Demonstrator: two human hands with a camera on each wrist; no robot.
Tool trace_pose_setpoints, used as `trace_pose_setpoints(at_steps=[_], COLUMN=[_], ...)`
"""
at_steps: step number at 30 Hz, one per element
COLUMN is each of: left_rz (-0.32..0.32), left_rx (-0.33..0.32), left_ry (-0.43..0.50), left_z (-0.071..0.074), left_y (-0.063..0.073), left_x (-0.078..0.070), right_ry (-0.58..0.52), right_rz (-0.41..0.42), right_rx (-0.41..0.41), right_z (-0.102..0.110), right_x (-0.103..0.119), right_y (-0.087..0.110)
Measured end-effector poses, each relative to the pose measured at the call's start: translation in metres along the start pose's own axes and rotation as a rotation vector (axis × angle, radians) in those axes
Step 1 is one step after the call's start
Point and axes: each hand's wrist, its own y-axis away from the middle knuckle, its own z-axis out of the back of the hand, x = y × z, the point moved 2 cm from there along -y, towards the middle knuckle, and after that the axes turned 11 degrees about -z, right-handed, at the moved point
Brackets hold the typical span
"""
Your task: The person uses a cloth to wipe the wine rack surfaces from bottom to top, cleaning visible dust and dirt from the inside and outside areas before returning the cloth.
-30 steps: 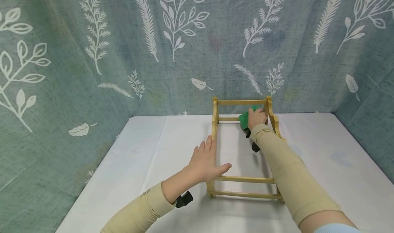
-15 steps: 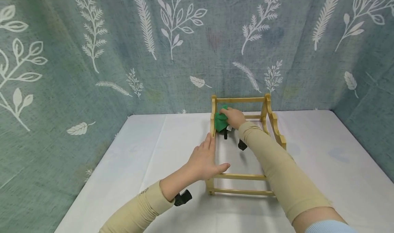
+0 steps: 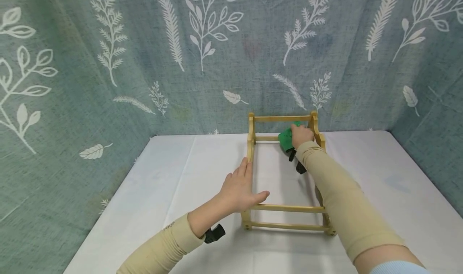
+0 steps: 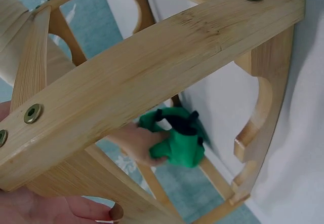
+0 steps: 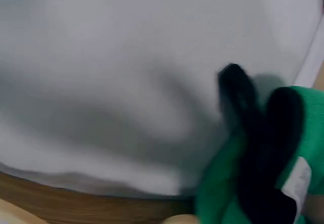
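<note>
A light wooden rack (image 3: 289,208), with side panels joined by round rails, stands on the white table. My left hand (image 3: 238,189) lies along its left side, fingers straight and thumb spread. At the rack's far right corner, my right hand (image 3: 302,135) grips a bunched green cloth item (image 3: 285,140) with black trim, by the lower far rail. In the left wrist view, the green item (image 4: 186,150) shows a dark opening and black loose ends beyond the side panel (image 4: 126,79). A white label (image 5: 297,183) shows on it in the right wrist view. My right fingertips are partly hidden.
A white cloth (image 3: 202,165) covers the table. A grey-green curtain (image 3: 217,85) with white leaf prints hangs close behind the rack and along both sides. Black wrist cameras (image 3: 215,234) sit under the sleeved forearms.
My right hand moved with the green cloth item to the rack's left side, then back to its right end. My left hand has stayed on the left side.
</note>
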Motion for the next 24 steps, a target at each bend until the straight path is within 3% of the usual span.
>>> trace_pose_setpoints(at_steps=[3,7,9,11,14,18,24], left_rz=[0.003,0.008,0.011,0.011,0.006,0.003,0.011], left_rx=[0.002,0.002,-0.001,-0.004,-0.004,-0.001,-0.003], left_ry=[0.007,0.008,0.012,0.017,0.022,0.009,-0.021], left_z=[0.000,-0.001,-0.002,-0.002,-0.002,-0.003,-0.003], left_y=[0.000,-0.001,-0.001,-0.001,-0.001,-0.002,-0.002], left_x=[0.000,0.001,0.001,0.002,0.002,0.001,0.000], right_ry=[-0.027,-0.138,-0.182,-0.209,-0.197,-0.189,-0.202], right_rz=[0.128,0.331,0.385,0.422,0.461,0.466,0.422], right_rx=[0.029,0.133,0.176,0.165,0.061,-0.058,-0.102], right_z=[0.009,0.030,0.043,0.056,0.068,0.067,0.068], right_x=[0.004,0.017,0.026,0.037,0.052,0.061,0.050], right_y=[0.000,0.000,0.001,0.004,0.008,0.009,0.008])
